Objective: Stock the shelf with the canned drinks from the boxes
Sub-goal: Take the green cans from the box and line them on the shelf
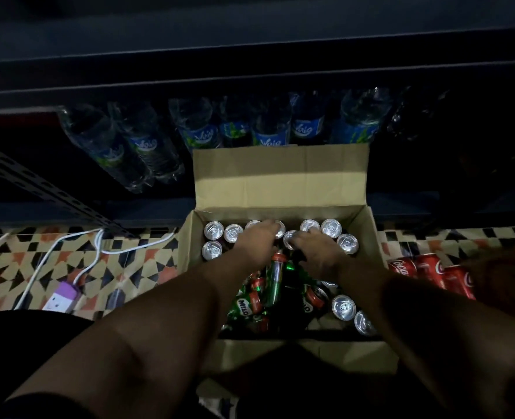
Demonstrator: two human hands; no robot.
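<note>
An open cardboard box [280,179] stands on the floor in front of a dark shelf [250,71]. Several upright cans with silver tops [213,229] line its far end, and green Milo cans [247,303] lie jumbled in the middle. My left hand [257,237] reaches over the upright cans at the back, its fingers curled down onto one can top. My right hand [316,252] lies over the cans just right of it, fingers around a can [289,238]. How firmly either hand holds is hard to see in the dim light.
Water bottles [147,146] lie on the low shelf behind the box. Red cola cans [431,273] sit on the patterned tile floor to the right. White cables [99,243] and a purple plug adapter [61,297] lie on the floor to the left.
</note>
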